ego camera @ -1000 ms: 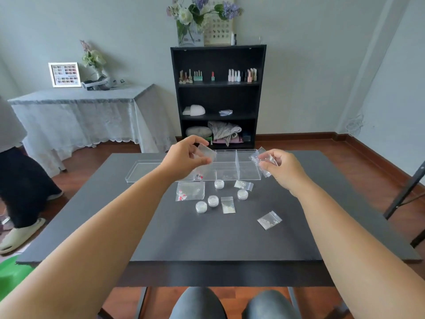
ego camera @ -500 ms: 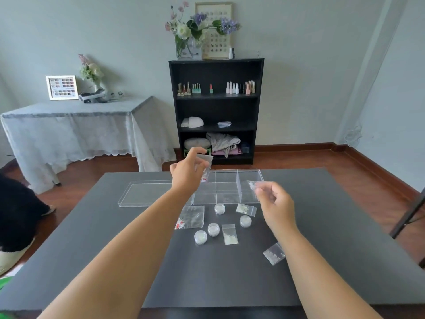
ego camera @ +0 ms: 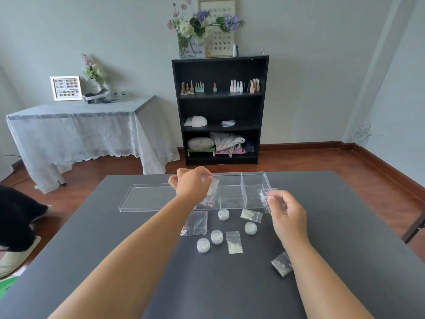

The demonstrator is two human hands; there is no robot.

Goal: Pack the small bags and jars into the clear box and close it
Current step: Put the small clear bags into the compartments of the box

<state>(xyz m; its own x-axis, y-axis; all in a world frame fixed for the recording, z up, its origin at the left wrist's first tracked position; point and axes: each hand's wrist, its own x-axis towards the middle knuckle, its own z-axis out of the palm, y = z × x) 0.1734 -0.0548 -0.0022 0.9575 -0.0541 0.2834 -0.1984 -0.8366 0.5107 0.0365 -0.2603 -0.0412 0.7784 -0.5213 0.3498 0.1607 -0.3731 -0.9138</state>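
Observation:
A clear box (ego camera: pixel 253 180) with dividers lies open at the far middle of the dark table, its lid (ego camera: pixel 147 199) flat to the left. My left hand (ego camera: pixel 192 186) pinches a small clear bag (ego camera: pixel 210 194) over the box's left compartment. My right hand (ego camera: pixel 285 211) grips another small bag (ego camera: pixel 263 196) at the box's right front corner. In front of the box lie several small round jars (ego camera: pixel 216 237) and loose bags: a large one (ego camera: pixel 195 223), one at the middle (ego camera: pixel 234 242), one further back (ego camera: pixel 251 214) and one by my right forearm (ego camera: pixel 281 263).
The dark table (ego camera: pixel 115 261) fills the foreground. Behind it stand a black shelf (ego camera: pixel 220 107) with bottles and a lace-covered side table (ego camera: pixel 80 125). A person's dark-clothed leg and shoe (ego camera: pixel 13 229) are at the left edge. A dark chair leg (ego camera: pixel 414 226) shows at right.
My left hand lowered its bag from above the box down into the left compartment. My right hand stayed near the box's right front corner with its bag. The view tilted up slightly.

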